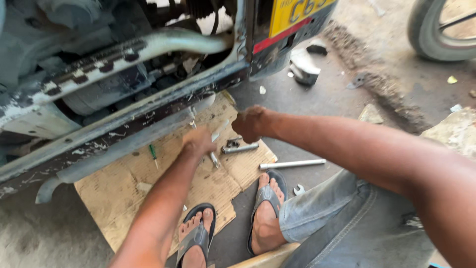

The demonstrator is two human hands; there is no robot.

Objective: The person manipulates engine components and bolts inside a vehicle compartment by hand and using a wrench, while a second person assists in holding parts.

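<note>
Reaching over cardboard [119, 193]: left hand [198, 141] closed on wrench [214, 159]; right hand [250, 124] fisted, grip unclear, above socket bar [240, 148].

the cardboard sheet [124, 191] looks matt, brown and scuffed, its top layer torn in patches. the vehicle frame rail [124, 124] is painted metal, chipped and grimy. the steel rod [292, 164] and socket bar [240, 148] look smooth with a dull shine. the sandals [265, 196] are matt grey rubber; the jeans [342, 218] are faded denim; the floor [317, 114] is rough, dusty concrete
</note>
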